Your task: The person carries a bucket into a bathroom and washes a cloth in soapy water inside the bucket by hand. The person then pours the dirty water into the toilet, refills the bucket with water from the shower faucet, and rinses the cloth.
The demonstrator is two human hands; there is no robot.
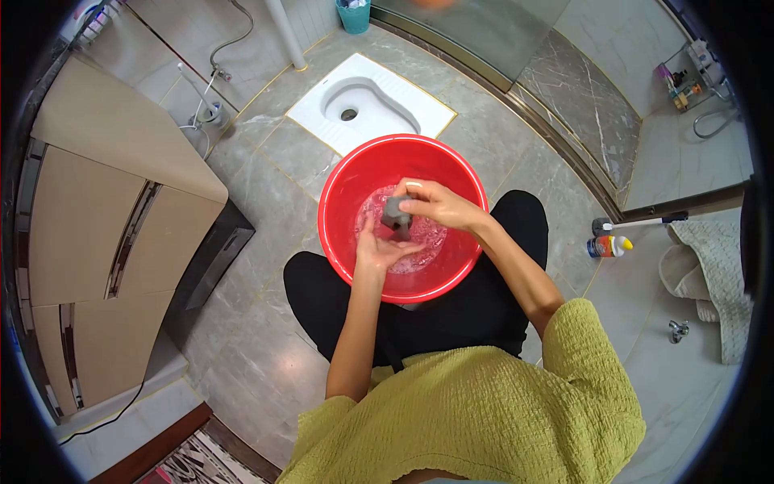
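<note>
A red plastic basin [337, 181] holds shallow sudsy water [425, 242] and stands between my knees. Over the water, my right hand [442, 204] pinches a small dark grey object [394, 211] between thumb and fingers. It looks like a wet, bunched-up piece of cloth, but its exact kind is unclear. Just below it, my left hand [380, 252] is turned palm up with its fingers spread. A darker part of the grey object hangs towards that palm; whether they touch I cannot tell.
Beyond the basin lies a white squat toilet [379, 95] in the tiled floor. A beige cabinet [101, 218] stands at left, a glass shower screen [484, 32] at the back. On the right are a yellow-capped bottle [606, 247], a brush [637, 224] and a hanging towel [721, 282].
</note>
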